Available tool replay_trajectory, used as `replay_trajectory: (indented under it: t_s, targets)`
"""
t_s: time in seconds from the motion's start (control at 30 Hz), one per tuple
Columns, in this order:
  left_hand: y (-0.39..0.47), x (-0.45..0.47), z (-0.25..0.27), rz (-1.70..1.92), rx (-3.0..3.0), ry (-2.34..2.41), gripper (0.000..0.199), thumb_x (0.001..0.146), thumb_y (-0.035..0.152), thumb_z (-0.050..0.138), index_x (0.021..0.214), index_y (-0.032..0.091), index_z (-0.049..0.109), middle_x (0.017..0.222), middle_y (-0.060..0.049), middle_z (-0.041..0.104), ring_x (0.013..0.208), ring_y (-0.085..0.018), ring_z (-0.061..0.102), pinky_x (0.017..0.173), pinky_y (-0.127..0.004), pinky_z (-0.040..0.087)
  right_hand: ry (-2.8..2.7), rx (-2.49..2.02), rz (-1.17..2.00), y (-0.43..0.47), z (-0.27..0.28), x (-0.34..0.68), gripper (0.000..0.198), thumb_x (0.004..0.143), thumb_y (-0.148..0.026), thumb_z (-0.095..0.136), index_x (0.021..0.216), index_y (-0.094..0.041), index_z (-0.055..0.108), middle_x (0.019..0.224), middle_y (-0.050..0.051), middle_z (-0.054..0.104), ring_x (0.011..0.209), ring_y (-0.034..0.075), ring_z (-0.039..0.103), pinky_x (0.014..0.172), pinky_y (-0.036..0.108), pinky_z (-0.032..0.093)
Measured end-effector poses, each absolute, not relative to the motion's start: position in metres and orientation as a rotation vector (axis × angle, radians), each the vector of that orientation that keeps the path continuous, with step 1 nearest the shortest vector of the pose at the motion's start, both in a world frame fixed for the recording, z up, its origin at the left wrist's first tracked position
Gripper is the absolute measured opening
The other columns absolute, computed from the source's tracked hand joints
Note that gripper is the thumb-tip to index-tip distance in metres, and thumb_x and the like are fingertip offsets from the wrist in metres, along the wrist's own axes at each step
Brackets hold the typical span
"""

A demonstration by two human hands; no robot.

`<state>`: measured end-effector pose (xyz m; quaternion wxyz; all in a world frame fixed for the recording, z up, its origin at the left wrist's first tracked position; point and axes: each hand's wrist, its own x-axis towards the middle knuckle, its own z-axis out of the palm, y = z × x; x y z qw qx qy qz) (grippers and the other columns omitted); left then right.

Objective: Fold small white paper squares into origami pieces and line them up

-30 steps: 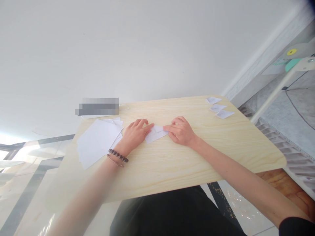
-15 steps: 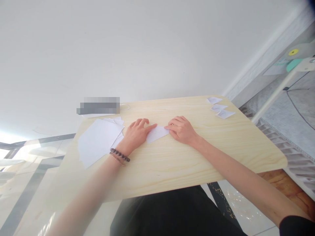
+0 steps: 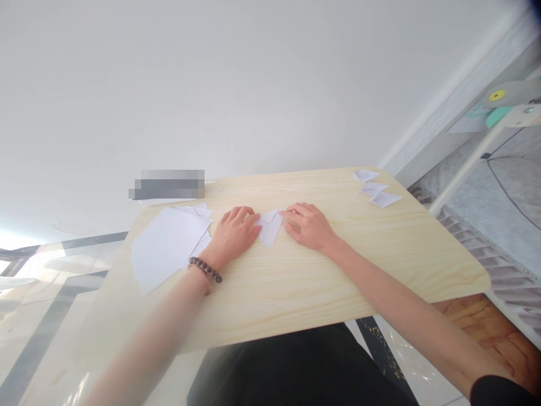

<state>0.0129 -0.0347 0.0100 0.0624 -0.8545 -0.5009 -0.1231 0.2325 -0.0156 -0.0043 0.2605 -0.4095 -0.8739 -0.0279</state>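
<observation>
A small piece of white folded paper (image 3: 270,230) lies on the table in front of me, with one flap turned over across its upper part. My left hand (image 3: 235,231) is closed on its left edge, thumb and index finger at the paper and the other fingers curled. At the upper right corner of the paper, my right hand (image 3: 307,225) has its index fingertip on the fold; its fingers are bent, and the thumb sits lower, close to the right edge. A dark bead bracelet (image 3: 205,269) circles my left wrist.
A stack of white paper sheets (image 3: 169,242) lies left of my left hand. Three small folded papers (image 3: 374,188) sit in a row at the table's far right. A blurred-out object (image 3: 169,185) stands at the back left of the wooden table (image 3: 270,299), near the wall.
The right part of the paper has been folded over, so it looks narrower and shows a flap. My right hand's fingertips have shifted slightly left, and the left thumb now lies lower on the paper.
</observation>
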Motion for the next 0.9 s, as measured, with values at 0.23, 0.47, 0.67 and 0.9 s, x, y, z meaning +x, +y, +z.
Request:
replay_trajectory:
  t_s: [0.23,0.47,0.67,0.9]
  targets:
    - [-0.036,0.014,0.007,-0.493,-2.604,-1.496,0.029,0.087,0.034,0.04,0.107,0.019,0.056,0.102,-0.008,0.055,0.097,-0.022,0.048,0.078,-0.035,0.043,-2.403,-1.13,0.035,-0.02,0.0,0.221,0.029,0.083,-0.035,0.045,0.101,-0.022,0.063,0.098,0.005,0.058,0.087,0.019,0.047,0.079,0.035,0.035]
    - [-0.032,0.007,0.002,-0.687,-2.778,-1.323,0.023,0.086,0.03,0.042,0.093,0.022,0.063,0.097,-0.005,0.059,0.096,-0.018,0.051,0.077,-0.032,0.046,-2.358,-1.262,0.086,-0.022,0.002,0.22,0.038,0.078,-0.049,0.048,0.103,-0.023,0.061,0.11,0.006,0.055,0.098,0.023,0.045,0.085,0.039,0.034]
    - [-0.032,0.009,0.0,-0.764,-2.887,-1.172,0.024,0.087,0.023,0.04,0.102,0.02,0.059,0.112,-0.004,0.058,0.115,-0.019,0.045,0.094,-0.037,0.042,-2.211,-1.267,0.295,-0.009,-0.011,0.226,0.042,0.071,-0.046,0.059,0.106,-0.023,0.056,0.108,0.004,0.056,0.099,0.021,0.047,0.087,0.038,0.037]
    - [-0.038,0.012,0.004,-0.566,-2.881,-1.116,0.03,0.087,0.021,0.039,0.112,0.021,0.055,0.118,-0.009,0.053,0.116,-0.022,0.044,0.094,-0.04,0.041,-2.073,-1.342,0.327,-0.007,-0.013,0.228,0.021,0.073,-0.035,0.057,0.09,-0.021,0.058,0.094,0.005,0.055,0.091,0.02,0.05,0.084,0.036,0.039]
